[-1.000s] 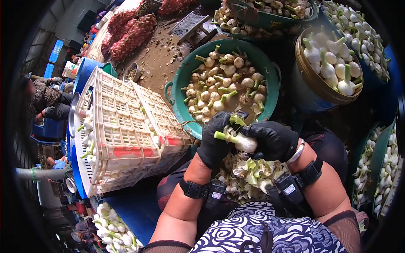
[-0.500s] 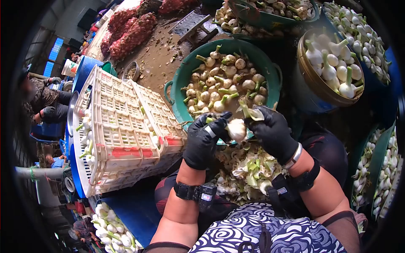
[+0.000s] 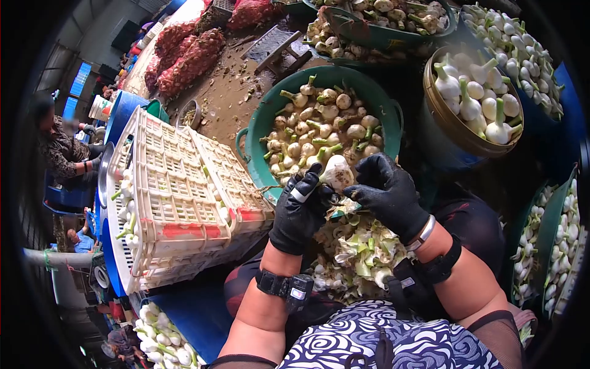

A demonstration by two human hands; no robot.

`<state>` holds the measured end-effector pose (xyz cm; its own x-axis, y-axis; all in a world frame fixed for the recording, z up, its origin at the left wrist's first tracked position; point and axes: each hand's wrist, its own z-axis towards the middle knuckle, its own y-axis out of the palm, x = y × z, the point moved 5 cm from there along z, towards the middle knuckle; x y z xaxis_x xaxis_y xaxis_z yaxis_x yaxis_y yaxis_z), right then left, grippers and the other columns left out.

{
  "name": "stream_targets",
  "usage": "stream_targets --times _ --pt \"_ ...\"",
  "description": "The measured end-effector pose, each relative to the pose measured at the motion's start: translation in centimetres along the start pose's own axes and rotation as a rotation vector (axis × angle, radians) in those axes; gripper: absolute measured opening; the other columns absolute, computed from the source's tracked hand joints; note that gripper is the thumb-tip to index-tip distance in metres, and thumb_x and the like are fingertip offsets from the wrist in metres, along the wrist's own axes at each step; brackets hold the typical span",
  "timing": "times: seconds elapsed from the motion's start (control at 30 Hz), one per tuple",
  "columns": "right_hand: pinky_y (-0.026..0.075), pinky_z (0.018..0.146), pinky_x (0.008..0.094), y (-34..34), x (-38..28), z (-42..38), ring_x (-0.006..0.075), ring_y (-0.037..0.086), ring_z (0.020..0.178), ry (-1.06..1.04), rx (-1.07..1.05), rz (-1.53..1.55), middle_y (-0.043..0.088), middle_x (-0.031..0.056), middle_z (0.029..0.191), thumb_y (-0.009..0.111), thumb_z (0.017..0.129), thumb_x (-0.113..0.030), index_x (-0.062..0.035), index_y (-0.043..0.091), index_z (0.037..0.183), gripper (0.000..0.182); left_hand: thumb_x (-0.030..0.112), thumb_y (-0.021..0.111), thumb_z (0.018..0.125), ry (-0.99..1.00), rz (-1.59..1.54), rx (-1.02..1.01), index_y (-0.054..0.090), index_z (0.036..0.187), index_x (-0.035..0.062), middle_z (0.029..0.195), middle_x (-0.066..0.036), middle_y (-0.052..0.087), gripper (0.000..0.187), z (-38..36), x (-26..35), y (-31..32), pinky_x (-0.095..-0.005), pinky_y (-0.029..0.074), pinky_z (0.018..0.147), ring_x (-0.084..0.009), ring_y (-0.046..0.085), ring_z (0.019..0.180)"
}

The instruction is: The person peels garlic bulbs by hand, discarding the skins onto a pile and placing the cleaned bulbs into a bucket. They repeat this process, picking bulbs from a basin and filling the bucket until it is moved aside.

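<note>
Just above a pile of peelings, my left hand (image 3: 299, 212) in a black glove is closed round a garlic bulb (image 3: 337, 174), whose pale side faces up and whose dirty root side faces right. My right hand (image 3: 388, 195), also gloved, is beside the bulb with thumb and fingers curled but apart, one fingertip close to or touching it. A strip of loose skin (image 3: 348, 206) is under those fingertips. Behind both hands stands a green tub (image 3: 259, 138) of unpeeled garlic with cut green stems. Torn garlic skins (image 3: 362, 249) lie heaped in front of me.
At left stand white plastic crates (image 3: 178, 184) holding garlic. A bucket (image 3: 458, 144) of cleaned bulbs is at right, and further tubs of garlic (image 3: 516, 55) surround me. Red mesh sacks (image 3: 192, 61) and a small stool (image 3: 276, 48) are on the muddy floor. Another person (image 3: 67, 144) sits at far left.
The bulb has turned in my left hand and lifted slightly. The leafy skin that my right hand held is gone from its fingers, which have opened. The view has shifted a little.
</note>
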<state>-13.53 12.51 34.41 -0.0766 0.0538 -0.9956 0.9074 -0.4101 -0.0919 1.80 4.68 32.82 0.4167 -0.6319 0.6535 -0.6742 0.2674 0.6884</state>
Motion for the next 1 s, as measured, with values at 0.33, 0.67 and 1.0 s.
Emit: stream_targets --times 0.33,0.67,1.0 --pt "0.049 0.066 0.0250 -0.9 -1.0 0.1 0.0067 0.057 0.071 0.044 0.086 -0.010 0.064 0.0030 0.074 0.070 0.075 -0.008 0.0007 0.063 0.086 0.016 0.001 0.057 0.084 -0.006 0.233 0.023 0.056 0.103 -0.0036 0.093 -0.013 0.064 0.020 -0.9 -0.8 3.4 -0.0358 0.053 0.079 -0.0236 0.064 0.086" --pt "0.046 0.057 0.0410 -1.9 -0.7 1.0 0.0351 0.059 0.062 -0.039 0.204 -0.301 0.056 0.0184 0.063 0.058 0.074 -0.014 -0.0030 0.057 0.071 0.012 -0.003 0.057 0.080 0.101 0.252 -0.010 0.057 0.102 0.0017 0.090 -0.015 0.064 0.023 -1.4 -0.5 2.0 -0.0367 0.052 0.082 -0.0270 0.064 0.087" --pt "0.046 0.052 0.0221 -1.3 -0.9 0.6 0.0081 0.054 0.057 0.277 -0.079 0.486 0.058 0.0019 0.070 0.064 0.078 -0.004 -0.0034 0.056 0.095 0.019 0.005 0.054 0.086 -0.075 -0.098 -0.051 0.054 0.116 0.0019 0.097 -0.010 0.063 0.030 -0.6 -1.4 1.9 -0.0316 0.049 0.081 -0.0215 0.062 0.084"
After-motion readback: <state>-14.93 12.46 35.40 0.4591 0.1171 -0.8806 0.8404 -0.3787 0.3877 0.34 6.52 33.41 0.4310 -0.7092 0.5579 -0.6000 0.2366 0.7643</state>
